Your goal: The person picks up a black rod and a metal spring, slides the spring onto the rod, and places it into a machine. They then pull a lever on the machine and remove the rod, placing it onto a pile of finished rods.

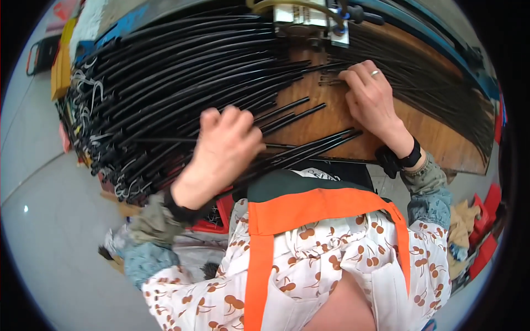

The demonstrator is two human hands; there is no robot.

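Over a spread of black tubes, my left hand is closed with its fingers curled under. A thin black rod runs into the hand at a different slant from the tubes and shows again beyond the knuckles; the grip itself is hidden. My right hand, with a ring on one finger, pinches at the near ends of a pile of thin dark rods. What lies between its fingertips is too small to make out. Several loose tube ends lie between my hands.
A metal fixture with a hose stands at the back of the wooden table. White cord loops hang at the tubes' left ends. A red crate sits below the table's front, and red bins are at the right.
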